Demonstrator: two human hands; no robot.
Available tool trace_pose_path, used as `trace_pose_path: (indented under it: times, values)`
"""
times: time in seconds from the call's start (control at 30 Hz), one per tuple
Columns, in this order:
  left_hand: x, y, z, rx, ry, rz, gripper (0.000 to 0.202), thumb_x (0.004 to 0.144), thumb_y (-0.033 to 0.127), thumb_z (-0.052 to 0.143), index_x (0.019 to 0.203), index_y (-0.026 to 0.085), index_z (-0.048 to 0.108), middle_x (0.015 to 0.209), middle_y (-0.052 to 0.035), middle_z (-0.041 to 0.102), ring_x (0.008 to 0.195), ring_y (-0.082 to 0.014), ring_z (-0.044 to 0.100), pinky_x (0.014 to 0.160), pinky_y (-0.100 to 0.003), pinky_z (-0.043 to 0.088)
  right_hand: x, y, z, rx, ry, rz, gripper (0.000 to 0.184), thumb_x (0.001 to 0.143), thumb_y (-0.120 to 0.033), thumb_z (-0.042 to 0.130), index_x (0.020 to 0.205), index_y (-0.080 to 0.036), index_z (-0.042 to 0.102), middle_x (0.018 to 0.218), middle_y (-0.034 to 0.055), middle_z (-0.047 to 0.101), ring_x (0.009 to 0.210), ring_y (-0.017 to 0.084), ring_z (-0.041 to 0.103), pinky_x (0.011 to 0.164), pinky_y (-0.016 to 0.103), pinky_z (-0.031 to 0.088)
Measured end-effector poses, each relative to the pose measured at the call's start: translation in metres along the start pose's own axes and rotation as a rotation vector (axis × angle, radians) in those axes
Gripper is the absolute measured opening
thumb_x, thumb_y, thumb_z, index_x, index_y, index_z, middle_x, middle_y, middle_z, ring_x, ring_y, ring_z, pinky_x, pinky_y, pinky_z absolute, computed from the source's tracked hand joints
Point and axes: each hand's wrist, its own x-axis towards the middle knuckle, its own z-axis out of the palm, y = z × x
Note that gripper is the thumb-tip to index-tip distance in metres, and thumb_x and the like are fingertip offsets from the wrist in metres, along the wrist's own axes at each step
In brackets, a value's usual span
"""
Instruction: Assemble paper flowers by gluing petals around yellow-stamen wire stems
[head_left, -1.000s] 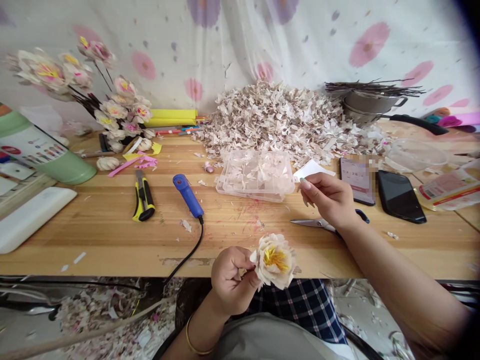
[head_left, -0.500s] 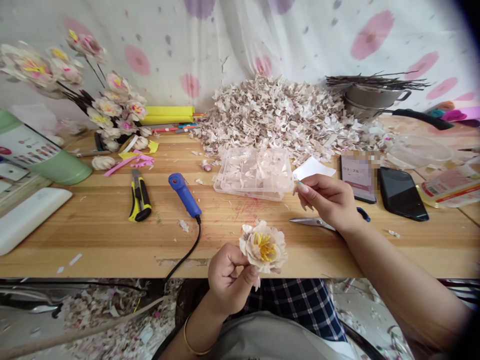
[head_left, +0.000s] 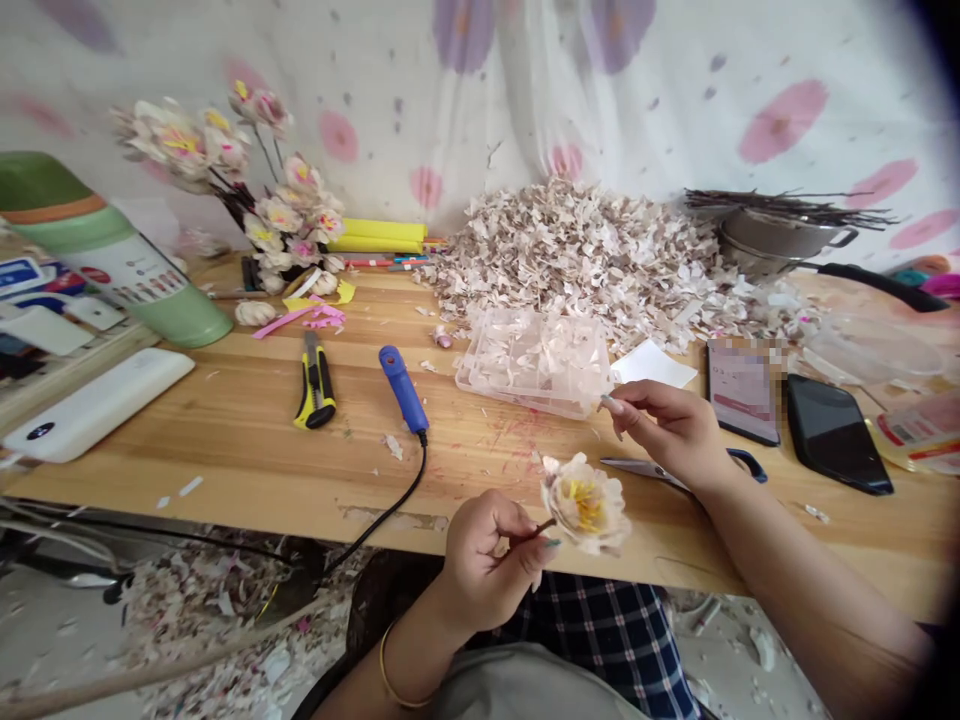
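Observation:
My left hand (head_left: pixel 487 560) is closed around the thin dark stem of an artificial flower (head_left: pixel 609 505). The flower has cream petals and a yellow centre, and it leans to the right, just over the table's front edge. My right hand (head_left: pixel 671 430) hovers at the front right corner of a clear divided plastic box (head_left: pixel 574 405) with pale petal pieces in it. Thumb and fingertips are pinched together there; whatever is between them is too small to make out. Beneath that hand lie scissors (head_left: pixel 637 467), partly covered by it.
Behind the box rises a heap of pale shavings (head_left: pixel 577 250). A utility knife (head_left: pixel 313 385) and a blue corded tool (head_left: pixel 403 388) lie left of centre. Finished flowers (head_left: pixel 281 215) and a green bottle (head_left: pixel 157 270) stand at left. Two phones (head_left: pixel 836 430) lie at right.
The camera view has swung left, so the table's things appear farther right. In my left hand the flower has tilted rightward, showing its stem. My right hand stays pinched near the box.

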Motion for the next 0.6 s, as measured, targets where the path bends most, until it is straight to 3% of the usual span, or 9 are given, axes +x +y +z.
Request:
trace_pose_path:
  times: [0.17, 0.33, 0.47, 0.53, 0.6]
  values:
    - [0.005, 0.001, 0.002, -0.024, 0.024, -0.024, 0.040, 0.078, 0.037, 0.077, 0.066, 0.020, 0.043, 0.045, 0.0068, 0.051, 0.033, -0.0058, 0.048, 0.036, -0.014, 0.036, 0.009, -0.003, 0.012, -0.080, -0.067, -0.190, 0.005, 0.088, -0.024, 0.066, 0.085, -0.021, 0.069, 0.074, 0.0042, 0.068, 0.064, 0.015, 0.061, 0.055, 0.026, 0.047]
    - [-0.007, 0.003, -0.003, -0.222, 0.046, -0.180, 0.044, 0.074, 0.043, 0.080, 0.068, 0.020, 0.043, 0.049, 0.0076, 0.050, 0.032, -0.0049, 0.046, 0.033, -0.014, 0.036, 0.023, -0.040, 0.042, -0.120, -0.349, -0.372, 0.014, 0.093, -0.020, 0.056, 0.096, -0.020, 0.070, 0.089, 0.0095, 0.070, 0.082, 0.019, 0.065, 0.070, 0.032, 0.052]
    - [-0.014, 0.016, -0.014, -0.469, 0.017, -0.084, 0.031, 0.086, 0.046, 0.068, 0.079, 0.021, 0.050, 0.045, 0.0094, 0.046, 0.029, -0.0045, 0.036, 0.031, -0.013, 0.029, 0.039, -0.062, 0.082, -0.236, -0.584, -0.268, 0.021, 0.093, -0.016, 0.052, 0.102, -0.016, 0.070, 0.101, 0.0132, 0.068, 0.094, 0.024, 0.064, 0.082, 0.038, 0.051]
    - [-0.013, 0.028, -0.023, -0.571, 0.056, -0.031, 0.024, 0.095, 0.043, 0.055, 0.084, 0.022, 0.055, 0.041, 0.0114, 0.038, 0.027, -0.0041, 0.025, 0.032, -0.013, 0.024, 0.048, -0.061, 0.103, -0.255, -0.630, -0.224, 0.023, 0.089, -0.011, 0.052, 0.100, -0.017, 0.072, 0.102, 0.0118, 0.068, 0.095, 0.024, 0.063, 0.084, 0.037, 0.050]
    - [-0.008, 0.039, -0.031, -0.660, 0.005, -0.019, 0.027, 0.099, 0.043, 0.048, 0.084, 0.022, 0.057, 0.037, 0.0131, 0.026, 0.026, -0.0041, 0.015, 0.034, -0.015, 0.020, 0.054, -0.058, 0.121, -0.239, -0.632, -0.190, 0.026, 0.089, -0.011, 0.052, 0.103, -0.020, 0.072, 0.104, 0.0097, 0.068, 0.095, 0.021, 0.063, 0.085, 0.035, 0.049]
